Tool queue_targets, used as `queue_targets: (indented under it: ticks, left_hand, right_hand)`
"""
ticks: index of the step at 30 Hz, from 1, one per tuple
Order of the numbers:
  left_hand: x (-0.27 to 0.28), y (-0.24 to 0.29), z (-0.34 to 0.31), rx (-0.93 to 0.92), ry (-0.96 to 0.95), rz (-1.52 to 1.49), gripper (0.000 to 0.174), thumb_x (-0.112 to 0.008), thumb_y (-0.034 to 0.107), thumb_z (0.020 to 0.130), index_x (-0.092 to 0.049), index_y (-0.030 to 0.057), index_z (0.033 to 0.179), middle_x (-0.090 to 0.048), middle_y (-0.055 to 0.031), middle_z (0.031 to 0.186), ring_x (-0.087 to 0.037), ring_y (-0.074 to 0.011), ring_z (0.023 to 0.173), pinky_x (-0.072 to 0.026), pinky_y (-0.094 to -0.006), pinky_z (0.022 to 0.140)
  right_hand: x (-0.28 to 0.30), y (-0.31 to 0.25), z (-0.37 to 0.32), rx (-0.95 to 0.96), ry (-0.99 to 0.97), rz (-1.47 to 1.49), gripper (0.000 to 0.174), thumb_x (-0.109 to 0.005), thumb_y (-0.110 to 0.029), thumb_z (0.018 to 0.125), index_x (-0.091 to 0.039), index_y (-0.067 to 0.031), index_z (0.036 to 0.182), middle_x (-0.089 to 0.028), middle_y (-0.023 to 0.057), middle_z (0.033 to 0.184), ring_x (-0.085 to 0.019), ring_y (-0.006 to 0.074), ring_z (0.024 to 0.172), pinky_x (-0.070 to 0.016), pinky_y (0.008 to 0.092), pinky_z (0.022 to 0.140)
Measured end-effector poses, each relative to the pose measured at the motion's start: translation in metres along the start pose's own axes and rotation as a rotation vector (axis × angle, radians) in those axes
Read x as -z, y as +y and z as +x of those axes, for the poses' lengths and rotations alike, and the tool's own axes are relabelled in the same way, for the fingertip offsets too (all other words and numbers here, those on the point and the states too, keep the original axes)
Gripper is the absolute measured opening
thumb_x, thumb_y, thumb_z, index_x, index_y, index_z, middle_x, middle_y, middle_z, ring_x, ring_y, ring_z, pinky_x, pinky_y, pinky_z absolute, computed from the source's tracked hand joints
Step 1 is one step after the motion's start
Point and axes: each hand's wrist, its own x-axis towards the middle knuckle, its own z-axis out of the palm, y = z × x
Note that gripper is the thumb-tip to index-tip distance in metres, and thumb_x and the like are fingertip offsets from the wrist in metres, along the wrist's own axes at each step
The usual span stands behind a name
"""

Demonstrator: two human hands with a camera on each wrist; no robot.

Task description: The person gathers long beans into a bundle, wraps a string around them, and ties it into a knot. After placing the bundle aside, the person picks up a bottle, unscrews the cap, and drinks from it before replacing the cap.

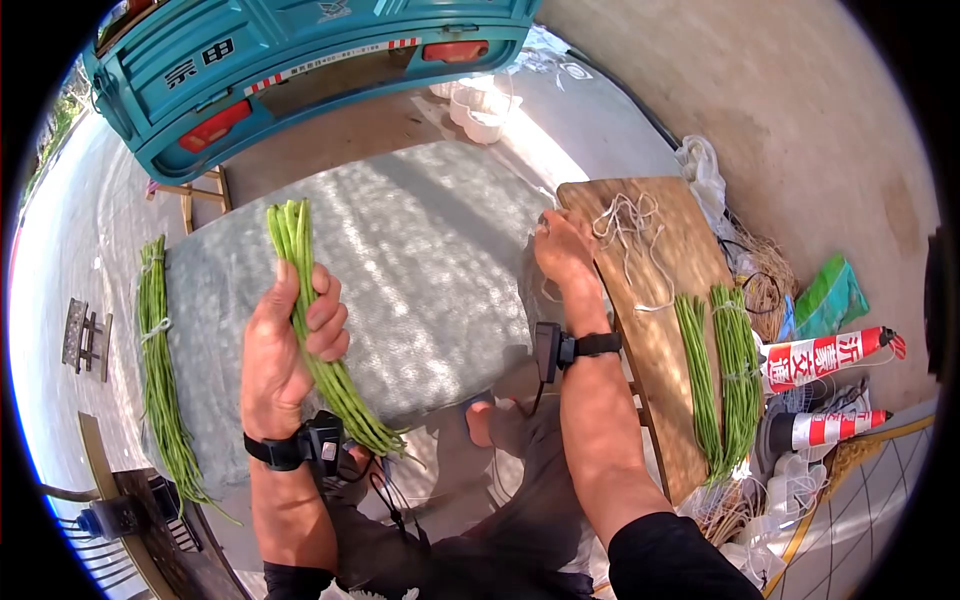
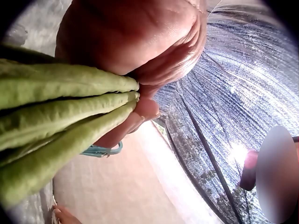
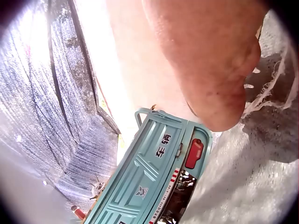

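Left hand (image 1: 275, 360) grips one of four bean bundles (image 1: 290, 235).

Teal tailgate (image 1: 300, 45), far left: black characters "宗申" (image 1: 200, 62). Small print on its red-and-white strip is illegible. Red-and-white cone (image 1: 825, 360), near right: white characters, "交通" legible, the rest uncertain.

I count 4 bundles of long beans: 1 held bundle (image 1: 318, 330) in my left hand (image 1: 280, 350), 1 tied bundle (image 1: 160, 370) on the L side of the grey mat (image 1: 430, 260), and 2 on the wooden board (image 1: 650, 340), i.e. inner bundle (image 1: 697, 370) & outer bundle (image 1: 738, 365). Hands: 2, w/ my right hand (image 1: 562, 250) at 1 heap of strings (image 1: 628, 222). Striped cones: 2, upper cone (image 1: 825, 358) & lower cone (image 1: 825, 428). 1 blue truck (image 1: 300, 50), 1 green bag (image 1: 828, 295).
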Motion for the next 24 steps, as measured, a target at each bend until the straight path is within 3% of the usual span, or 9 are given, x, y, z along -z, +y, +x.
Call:
queue_targets:
  ticks: [3, 6, 9, 10, 12, 14, 17, 23, 24]
  left_hand:
    - [0.000, 0.000, 0.000, 0.002, -0.010, 0.001, 0.039, -0.053, 0.046, 0.115, -0.056, 0.0079, 0.107, -0.043, 0.0040, 0.078, -0.040, -0.0052, 0.056, -0.0375, -0.0231, 0.050]
    - [0.006, -0.001, 0.002, 0.010, -0.050, -0.010, 0.041, -0.053, 0.047, 0.114, -0.057, 0.0068, 0.108, -0.045, 0.0025, 0.078, -0.042, -0.0076, 0.058, -0.0387, -0.0255, 0.053]
    - [0.010, -0.001, 0.002, 0.014, -0.057, -0.010, 0.043, -0.054, 0.048, 0.114, -0.059, 0.0060, 0.109, -0.046, 0.0014, 0.078, -0.043, -0.0091, 0.059, -0.0397, -0.0271, 0.055]
    - [0.009, -0.002, 0.002, 0.014, -0.053, -0.008, 0.043, -0.054, 0.048, 0.114, -0.059, 0.0058, 0.109, -0.046, 0.0012, 0.078, -0.044, -0.0092, 0.060, -0.0398, -0.0273, 0.055]
    - [0.008, -0.002, 0.001, 0.019, -0.046, -0.004, 0.043, -0.054, 0.049, 0.113, -0.059, 0.0056, 0.109, -0.047, 0.0008, 0.079, -0.044, -0.0094, 0.060, -0.0401, -0.0273, 0.055]
    - [0.007, -0.002, 0.001, 0.023, -0.055, 0.005, 0.044, -0.055, 0.049, 0.113, -0.059, 0.0052, 0.109, -0.048, 0.0002, 0.079, -0.044, -0.0097, 0.060, -0.0407, -0.0270, 0.056]
    - [-0.001, -0.001, -0.001, 0.031, -0.006, 0.055, 0.041, -0.053, 0.046, 0.115, -0.055, 0.0058, 0.109, -0.044, 0.0018, 0.080, -0.043, -0.0071, 0.059, -0.0402, -0.0248, 0.053]
    - [-0.009, -0.007, -0.002, 0.082, 0.067, 0.133, 0.046, -0.056, 0.050, 0.113, -0.060, 0.0044, 0.112, -0.051, 0.0000, 0.082, -0.046, -0.0096, 0.061, -0.0414, -0.0273, 0.059]
    - [-0.006, -0.009, 0.001, 0.094, 0.049, 0.141, 0.046, -0.056, 0.050, 0.113, -0.060, 0.0043, 0.112, -0.052, 0.0000, 0.081, -0.047, -0.0099, 0.061, -0.0416, -0.0275, 0.059]
  right_hand:
    - [0.000, 0.000, 0.005, -0.037, -0.021, -0.033, 0.044, -0.058, -0.027, 0.104, -0.067, -0.0083, 0.142, -0.052, 0.0143, 0.159, -0.042, 0.0346, 0.151, -0.0287, 0.0574, 0.124]
    - [0.001, 0.004, 0.008, -0.052, 0.106, 0.006, 0.041, -0.058, -0.025, 0.102, -0.071, -0.0066, 0.136, -0.060, 0.0158, 0.151, -0.052, 0.0332, 0.144, -0.0368, 0.0524, 0.120]
    - [0.007, 0.010, 0.022, -0.011, 0.263, 0.303, 0.036, -0.059, -0.018, 0.098, -0.075, -0.0060, 0.128, -0.070, 0.0178, 0.134, -0.062, 0.0340, 0.132, -0.0460, 0.0443, 0.113]
    - [0.012, 0.007, 0.022, 0.013, 0.317, 0.489, 0.030, -0.063, -0.016, 0.098, -0.077, -0.0049, 0.122, -0.076, 0.0162, 0.115, -0.071, 0.0268, 0.117, -0.0521, 0.0360, 0.103]
    - [0.028, 0.005, 0.019, -0.033, 0.175, 0.884, 0.030, -0.068, -0.017, 0.098, -0.077, -0.0011, 0.122, -0.076, 0.0139, 0.111, -0.071, 0.0219, 0.112, -0.0532, 0.0346, 0.101]
    - [0.030, -0.001, 0.015, 0.108, 0.103, 1.368, 0.034, -0.075, -0.022, 0.100, -0.074, 0.0045, 0.121, -0.075, 0.0097, 0.112, -0.070, 0.0150, 0.105, -0.0558, 0.0319, 0.095]
    - [0.047, -0.026, -0.002, 0.084, 0.001, 1.577, 0.030, -0.076, -0.019, 0.101, -0.073, 0.0032, 0.120, -0.076, 0.0097, 0.113, -0.071, 0.0190, 0.105, -0.0569, 0.0327, 0.093]
    - [0.053, -0.055, -0.020, 0.120, -0.274, 1.656, 0.019, -0.078, -0.015, 0.100, -0.072, -0.0035, 0.114, -0.076, 0.0117, 0.112, -0.073, 0.0197, 0.106, -0.0584, 0.0370, 0.089]
    - [0.056, -0.067, -0.027, 0.116, -0.290, 1.681, 0.015, -0.079, -0.014, 0.099, -0.071, -0.0050, 0.107, -0.076, 0.0105, 0.105, -0.070, 0.0151, 0.091, -0.0546, 0.0315, 0.075]
